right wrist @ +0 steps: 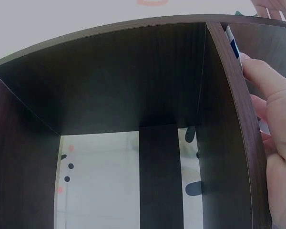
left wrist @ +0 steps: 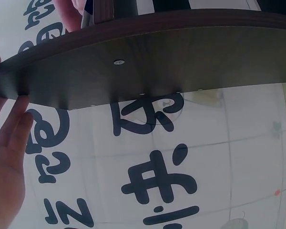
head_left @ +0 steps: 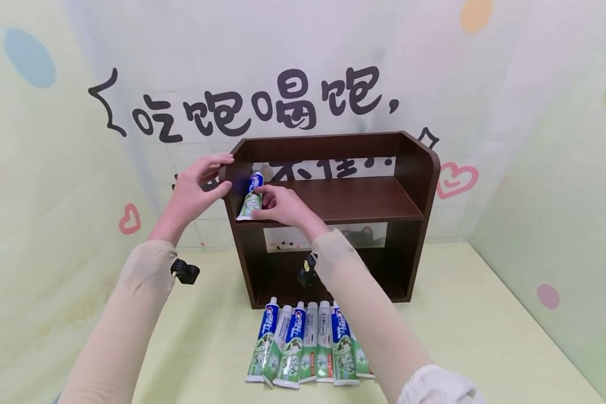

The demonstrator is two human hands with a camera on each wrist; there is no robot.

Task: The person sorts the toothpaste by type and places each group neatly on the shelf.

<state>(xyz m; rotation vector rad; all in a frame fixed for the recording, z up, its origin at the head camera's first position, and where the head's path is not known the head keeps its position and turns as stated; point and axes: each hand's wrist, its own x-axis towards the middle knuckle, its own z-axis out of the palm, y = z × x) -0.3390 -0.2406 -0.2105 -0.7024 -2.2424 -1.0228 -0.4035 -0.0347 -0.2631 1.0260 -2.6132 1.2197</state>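
A blue, white and green toothpaste tube [head_left: 251,197] stands cap up on the upper level of a dark brown two-level shelf [head_left: 353,199], leaning by its left side panel. My right hand [head_left: 285,206] pinches this tube with thumb and fingers. In the right wrist view only a sliver of the tube [right wrist: 232,45] shows past the shelf board, beside the right hand [right wrist: 279,109]. My left hand [head_left: 194,188] holds the left side panel near its top, thumb and fingers spread. From the left wrist, the left hand's fingers [left wrist: 16,121] touch that panel [left wrist: 148,62].
Several toothpaste tubes [head_left: 289,353] lie in a row on the pale table [head_left: 202,348], caps toward the shelf, partly covered by the right forearm. Behind the shelf is a wall [head_left: 303,50] with large black lettering.
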